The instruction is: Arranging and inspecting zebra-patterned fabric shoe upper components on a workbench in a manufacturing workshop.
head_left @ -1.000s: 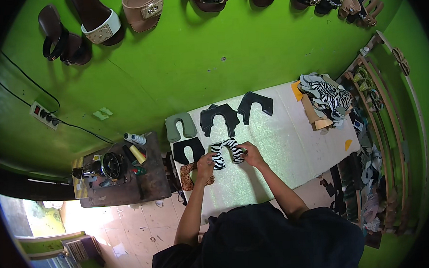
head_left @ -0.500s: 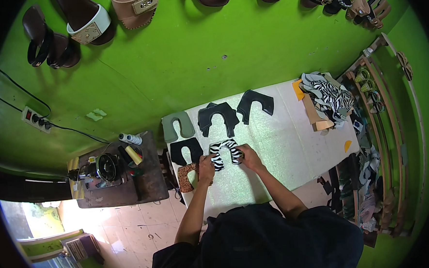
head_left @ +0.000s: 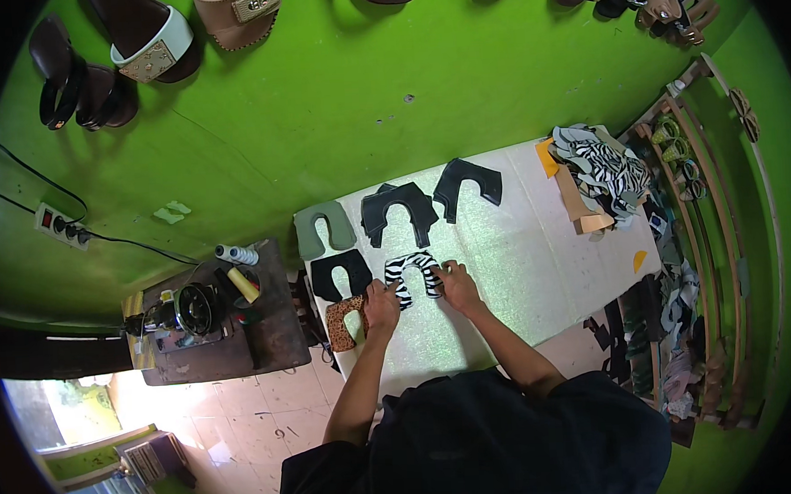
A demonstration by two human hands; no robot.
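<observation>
A zebra-striped U-shaped piece (head_left: 411, 261) lies on the white-topped table, its opening toward me. My left hand (head_left: 382, 307) has its fingers bent in at the lower left leg of the piece. On the opposite leg, the bent fingers of my right hand (head_left: 457, 288) hold the outer edge. Just left of my left hand is a leopard-print U-shaped piece (head_left: 337, 327), partly covered by that hand. Behind it sit a black U-shaped piece (head_left: 353, 265) and a grey-green one (head_left: 307, 236). Stacked dark U-shaped pieces (head_left: 421, 212) and another dark stack (head_left: 447, 186) lie farther back.
A box (head_left: 575, 204) heaped with fabric scraps (head_left: 610, 166) stands at the table's (head_left: 544, 270) far right. To the left, a sewing machine (head_left: 195, 309) and thread cones (head_left: 238, 254) occupy a dark table. Sandals (head_left: 155, 58) line the wall above; a wooden rack (head_left: 701, 231) stands right.
The whole view has shifted slightly. Both hands stay at the two legs of the zebra-striped piece, with only small finger movement.
</observation>
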